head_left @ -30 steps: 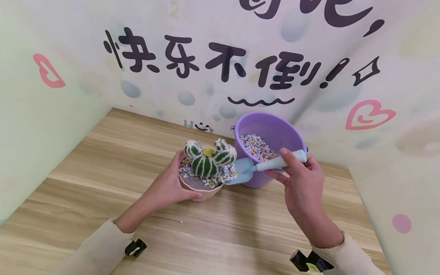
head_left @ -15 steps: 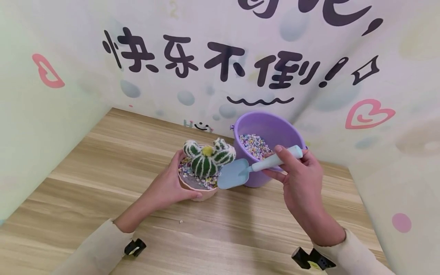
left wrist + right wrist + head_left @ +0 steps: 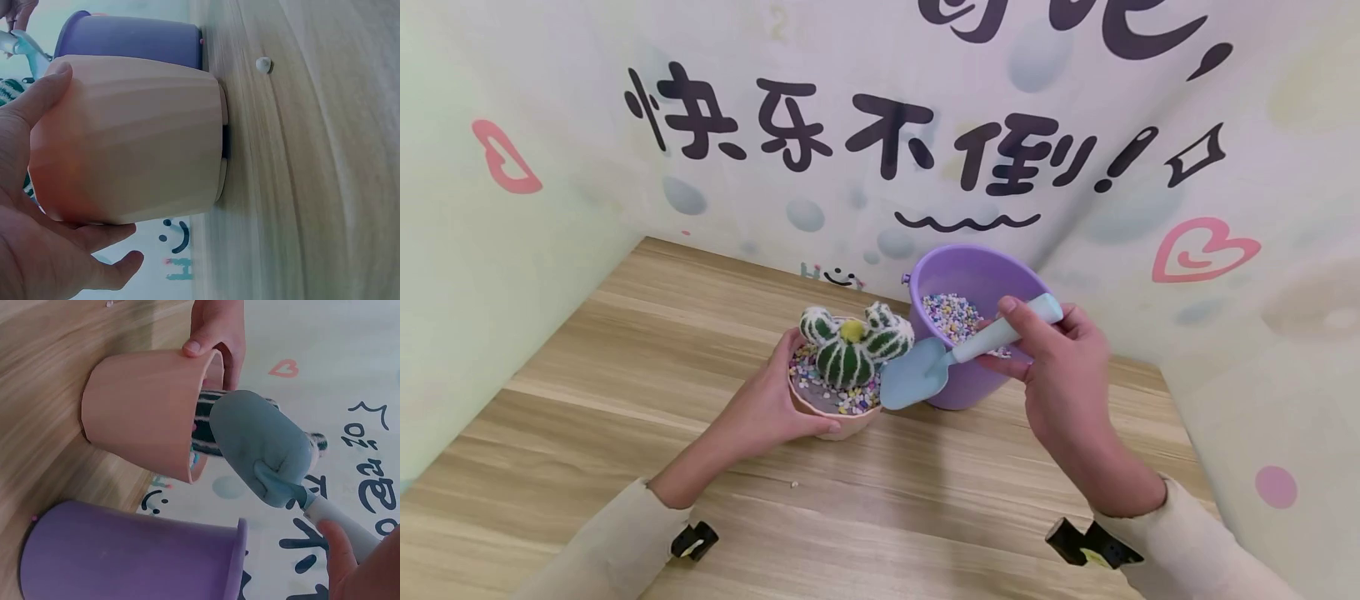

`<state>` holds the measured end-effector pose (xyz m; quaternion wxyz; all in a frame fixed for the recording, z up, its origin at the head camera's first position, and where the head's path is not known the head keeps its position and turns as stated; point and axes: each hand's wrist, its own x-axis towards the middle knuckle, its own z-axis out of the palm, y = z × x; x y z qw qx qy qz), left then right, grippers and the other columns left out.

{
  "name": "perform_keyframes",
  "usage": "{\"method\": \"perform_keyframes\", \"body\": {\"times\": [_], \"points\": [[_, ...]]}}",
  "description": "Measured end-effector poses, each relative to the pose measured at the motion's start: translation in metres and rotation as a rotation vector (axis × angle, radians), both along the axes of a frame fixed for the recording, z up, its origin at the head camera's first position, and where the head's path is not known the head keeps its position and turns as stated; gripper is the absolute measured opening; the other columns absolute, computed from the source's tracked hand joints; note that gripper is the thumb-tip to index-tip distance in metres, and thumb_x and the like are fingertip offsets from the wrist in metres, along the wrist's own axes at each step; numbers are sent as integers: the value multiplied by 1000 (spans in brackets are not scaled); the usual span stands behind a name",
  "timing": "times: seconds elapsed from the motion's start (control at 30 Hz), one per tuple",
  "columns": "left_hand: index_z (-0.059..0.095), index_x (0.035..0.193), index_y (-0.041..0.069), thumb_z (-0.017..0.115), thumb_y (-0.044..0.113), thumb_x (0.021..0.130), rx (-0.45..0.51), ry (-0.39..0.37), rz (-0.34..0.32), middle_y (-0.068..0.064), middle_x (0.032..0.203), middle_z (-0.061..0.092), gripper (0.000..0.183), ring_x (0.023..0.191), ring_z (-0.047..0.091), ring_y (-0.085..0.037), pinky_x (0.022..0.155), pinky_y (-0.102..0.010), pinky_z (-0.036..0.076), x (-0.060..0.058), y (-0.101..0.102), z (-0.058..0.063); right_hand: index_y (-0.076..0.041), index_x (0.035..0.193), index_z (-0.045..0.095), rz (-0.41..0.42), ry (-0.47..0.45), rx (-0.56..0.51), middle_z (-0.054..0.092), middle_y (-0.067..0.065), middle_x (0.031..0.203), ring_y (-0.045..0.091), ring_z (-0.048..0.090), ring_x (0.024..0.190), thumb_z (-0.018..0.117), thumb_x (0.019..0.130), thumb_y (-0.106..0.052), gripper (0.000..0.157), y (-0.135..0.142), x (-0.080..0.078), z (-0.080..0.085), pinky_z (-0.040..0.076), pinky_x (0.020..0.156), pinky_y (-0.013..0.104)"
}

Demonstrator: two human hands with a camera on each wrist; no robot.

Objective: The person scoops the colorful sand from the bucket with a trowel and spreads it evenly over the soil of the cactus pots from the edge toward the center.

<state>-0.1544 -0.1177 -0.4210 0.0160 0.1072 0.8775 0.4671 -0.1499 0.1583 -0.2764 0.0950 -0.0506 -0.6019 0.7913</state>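
Observation:
My left hand (image 3: 767,392) grips a peach flowerpot (image 3: 131,137) near its rim, thumb on the near side. In the pot stands a green-and-white knitted cactus (image 3: 846,358) with a yellow top, multicoloured pebbles (image 3: 857,402) around its base over a grey surface. My right hand (image 3: 1067,383) holds a light blue trowel (image 3: 917,373) by its pale handle. The trowel's blade is bare and hovers at the pot's right rim, beside the cactus. Behind it stands a purple bucket (image 3: 977,387) with pebbles (image 3: 951,315) inside, partly hidden by the trowel and right hand.
A wooden table (image 3: 700,308) carries the pot and bucket. One loose pebble (image 3: 264,64) lies on it in front of the pot. A printed backdrop (image 3: 820,175) rises close behind the bucket, with pale walls at both sides.
Pebbles on the trowel have slid off into the pot, leaving the blade bare. The blade first dipped over the pot, then shifted slightly up and right. The left hand and pot stay put.

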Motion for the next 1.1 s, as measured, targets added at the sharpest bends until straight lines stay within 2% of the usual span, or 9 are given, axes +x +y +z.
{"method": "perform_keyframes", "body": {"times": [0.2, 0.37, 0.53, 0.77, 0.97, 1.1], "points": [[9, 155, 11, 93, 40, 59, 22, -8, 14, -15, 158, 26, 131, 138, 35, -38, 112, -55, 31, 2, 2, 0, 3, 93, 50, 18, 34, -65, 69, 13, 83, 30, 73, 79, 81, 78, -9, 37, 9, -8, 12, 56, 63, 48], [14, 153, 13, 93, 42, 57, 17, -2, 44, -14, 156, 30, 128, 136, 38, -38, 111, -55, 33, 3, 6, 0, 3, 92, 52, -11, 49, -84, 69, 13, 82, 31, 73, 79, 84, 74, -10, 40, 15, -13, 21, 55, 62, 50], [15, 153, 11, 92, 46, 56, 8, 4, 71, -15, 156, 30, 129, 137, 37, -38, 111, -55, 33, 5, 9, 0, 3, 89, 55, -33, 71, -119, 68, 12, 77, 31, 73, 75, 85, 73, -7, 35, 20, -19, 29, 55, 61, 51], [10, 155, 12, 92, 47, 57, -15, -8, 121, -16, 157, 27, 133, 138, 35, -40, 109, -59, 33, 5, 15, -1, 1, 89, 57, -92, 88, -80, 69, 10, 78, 29, 73, 74, 86, 73, -11, 35, 28, -30, 34, 58, 59, 46], [8, 155, 11, 91, 49, 57, -48, 4, 161, -19, 157, 26, 135, 137, 35, -43, 109, -63, 31, 4, 21, -3, 1, 95, 57, -125, 100, -69, 70, 12, 84, 31, 73, 77, 87, 71, -15, 42, 39, -41, 34, 57, 59, 47], [3, 156, 9, 91, 52, 56, -46, -4, 141, -18, 160, 19, 139, 141, 29, -42, 112, -62, 25, 4, 21, -2, 1, 95, 57, -139, 104, -76, 70, 13, 87, 31, 73, 79, 87, 72, -15, 41, 47, -48, 36, 57, 59, 46]]}}
